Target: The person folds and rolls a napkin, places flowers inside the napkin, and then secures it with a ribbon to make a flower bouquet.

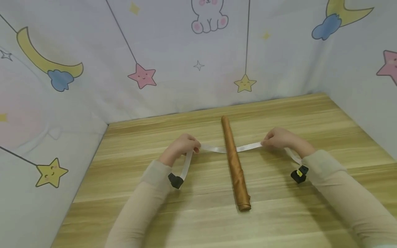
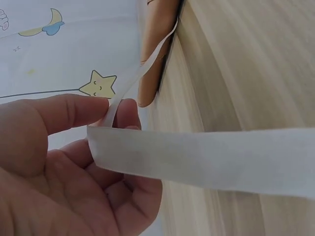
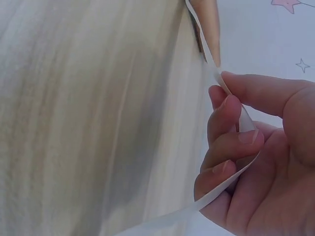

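A long roll of shiny brown cloth (image 1: 236,168) lies lengthwise on the wooden table. A white ribbon (image 1: 249,147) passes beneath it, and its two sides rise a little off the table. To the left of the roll, my left hand (image 1: 185,144) pinches the ribbon between thumb and fingers; a loose length hangs below, seen broad in the left wrist view (image 2: 206,157). On the other side my right hand (image 1: 283,139) pinches the ribbon by thumb and forefinger. In the right wrist view its tail (image 3: 221,189) runs across the curled lower fingers. The ribbon's stretch under the roll is hidden.
Both wrists carry small black cameras, one at the left (image 1: 175,181) and one at the right (image 1: 299,174). A pale curtain (image 1: 173,96) printed with stars and moons stands along the back edge and the sides of the table (image 1: 198,220).
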`<state>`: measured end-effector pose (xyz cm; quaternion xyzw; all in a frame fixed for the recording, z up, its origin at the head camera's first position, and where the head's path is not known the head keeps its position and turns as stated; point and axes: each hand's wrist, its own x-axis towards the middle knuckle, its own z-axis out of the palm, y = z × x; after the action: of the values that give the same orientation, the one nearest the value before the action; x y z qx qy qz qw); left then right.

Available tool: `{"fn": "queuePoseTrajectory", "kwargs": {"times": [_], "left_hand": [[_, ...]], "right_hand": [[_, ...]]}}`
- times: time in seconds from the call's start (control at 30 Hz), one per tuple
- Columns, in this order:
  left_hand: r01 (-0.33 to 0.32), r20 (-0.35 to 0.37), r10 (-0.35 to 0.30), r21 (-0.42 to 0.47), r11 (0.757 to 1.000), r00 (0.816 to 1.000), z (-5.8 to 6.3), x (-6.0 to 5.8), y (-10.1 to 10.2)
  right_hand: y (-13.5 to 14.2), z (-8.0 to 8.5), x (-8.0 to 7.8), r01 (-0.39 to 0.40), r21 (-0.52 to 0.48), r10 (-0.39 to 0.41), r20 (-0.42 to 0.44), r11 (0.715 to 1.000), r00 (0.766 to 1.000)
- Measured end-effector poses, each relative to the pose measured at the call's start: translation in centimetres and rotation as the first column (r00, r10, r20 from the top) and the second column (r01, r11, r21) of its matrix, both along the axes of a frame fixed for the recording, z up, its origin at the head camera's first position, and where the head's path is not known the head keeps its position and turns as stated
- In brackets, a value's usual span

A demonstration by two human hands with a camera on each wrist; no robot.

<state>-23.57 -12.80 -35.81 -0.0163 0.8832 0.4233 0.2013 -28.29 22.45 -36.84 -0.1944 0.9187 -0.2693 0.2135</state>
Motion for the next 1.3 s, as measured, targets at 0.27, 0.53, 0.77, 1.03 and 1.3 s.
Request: {"fn": "queuePoseTrajectory", "kwargs": {"times": [0.27,0.53,0.77,1.03,1.3], "left_hand": [[0.045,0.018,-0.046,0.048,0.998,0.999,0.7,-0.1,0.4],[0.074,0.001,-0.074,0.124,0.990,0.997,1.9,-0.4,2.4],[0.107,-0.015,-0.106,0.158,0.982,0.994,2.8,-0.7,4.6],[0.125,-0.018,-0.124,0.144,0.982,0.992,3.4,-1.1,6.3],[0.146,-0.016,-0.145,0.122,0.982,0.989,3.4,-1.3,7.2]], "right_hand": [[0.3,0.8,0.2,0.013,-0.047,-0.014,-0.009,0.999,1.000],[-1.2,2.0,0.9,0.026,-0.135,-0.033,-0.051,0.991,0.998],[-3.0,2.5,1.0,0.021,-0.172,-0.033,-0.070,0.985,0.997],[-4.7,2.8,1.2,0.016,-0.205,-0.032,-0.076,0.979,0.997],[-5.9,3.3,1.7,-0.009,-0.233,-0.012,-0.089,0.973,0.996]]}}
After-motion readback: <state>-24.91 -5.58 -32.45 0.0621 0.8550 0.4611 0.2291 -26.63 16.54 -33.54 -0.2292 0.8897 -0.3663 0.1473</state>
